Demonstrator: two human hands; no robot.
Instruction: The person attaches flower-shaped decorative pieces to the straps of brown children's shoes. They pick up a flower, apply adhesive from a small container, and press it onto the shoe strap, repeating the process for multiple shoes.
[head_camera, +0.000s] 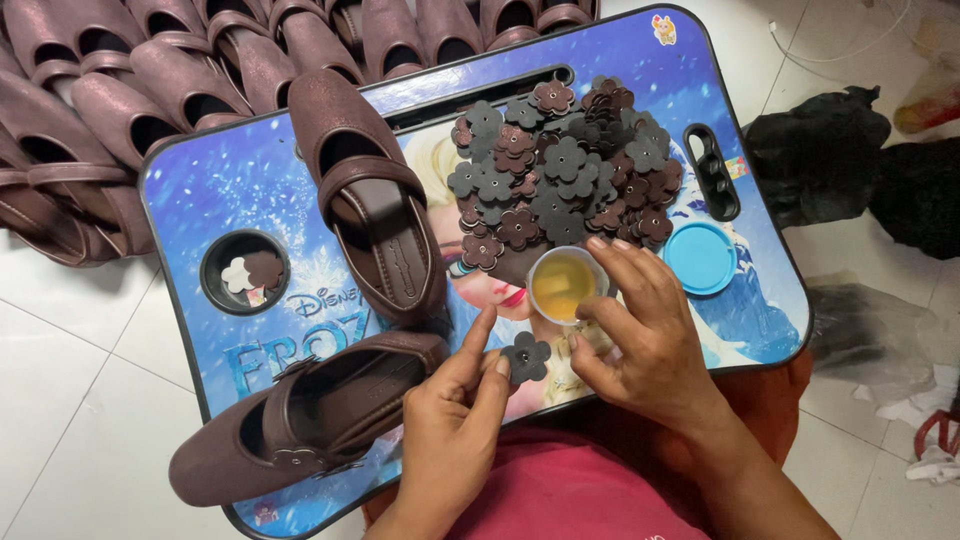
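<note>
Flower (526, 358) pinched between my left hand (455, 400) fingertips and right hand (640, 335) fingertips, both closed on its edges. Glue cup (565, 284) sits just above it, touching my right fingers; flower pile (565, 165) beyond that. Shoes (300, 415) lie left of my left hand on the tray (200, 200).

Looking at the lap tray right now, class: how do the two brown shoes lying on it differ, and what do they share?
The upper shoe lies wholly on the lap tray, running up and down the picture, untouched by either hand. The lower shoe lies crosswise, its toe overhanging the tray's near-left edge, right beside the left hand. The lower shoe shows a strap buckle; none is visible on the upper. Both are dark brown strapped flats with textured uppers.
</note>
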